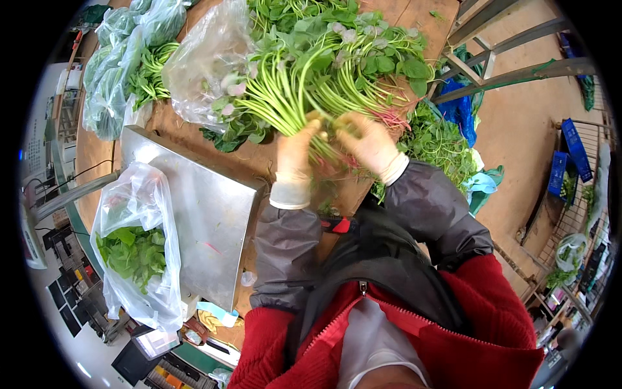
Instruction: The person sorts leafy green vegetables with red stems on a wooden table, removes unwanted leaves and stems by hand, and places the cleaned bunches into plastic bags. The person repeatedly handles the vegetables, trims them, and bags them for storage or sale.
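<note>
My left hand [296, 153], in a thin pale glove, is closed around a bunch of leafy greens [274, 99] with long green stems and reddish root ends. Just right of it, my right hand [364, 141], gloved too, has its fingers bent at a stem beside the bunch; blur hides whether they grip it. Beyond both hands lies a large heap of the same greens [359, 63], its pinkish roots pointing right. A clear plastic bag [209, 58] lies left of the bunch, partly over some leaves.
At the left a steel scale platform [209, 209] carries an open plastic bag of greens [141, 185]. Several filled bags [109, 82] lie on the wooden table [167, 121] at the upper left. More greens [437, 146] are below the table's right edge. Blue crates [559, 172] stand far right.
</note>
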